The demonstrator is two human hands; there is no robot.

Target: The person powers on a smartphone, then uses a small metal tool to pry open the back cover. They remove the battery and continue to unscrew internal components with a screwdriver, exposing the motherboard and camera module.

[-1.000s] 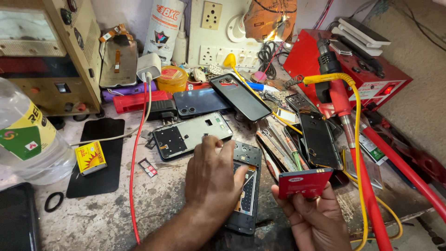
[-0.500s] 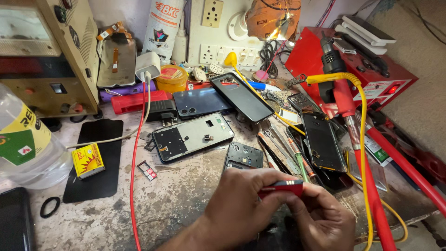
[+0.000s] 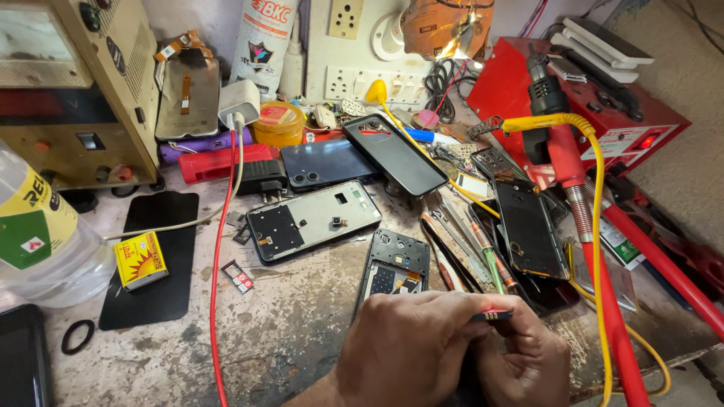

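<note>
matchbox (image 3: 140, 259) on mat (image 3: 151, 260), bottle (image 3: 38, 234) left, opened phone (image 3: 394, 269) right

bare bench patch (image 3: 302, 332) left of hands passable; opened phone (image 3: 394, 271) ahead, red cable (image 3: 217, 301) crossing (tools crowd right).

The left hand (image 3: 411, 347) covers nearly all of the small red part (image 3: 489, 314), so only its top edge shows and its kind cannot be told. The right hand (image 3: 524, 358) lies partly behind the left, its lower half cut off by the bottom edge. The opened phone (image 3: 394, 267) loses its lower end under the hands. At the left edge, the plastic bottle (image 3: 34, 241) and a dark phone (image 3: 19, 354) are cropped. The red cable (image 3: 217, 301) runs out at the bottom.
</note>
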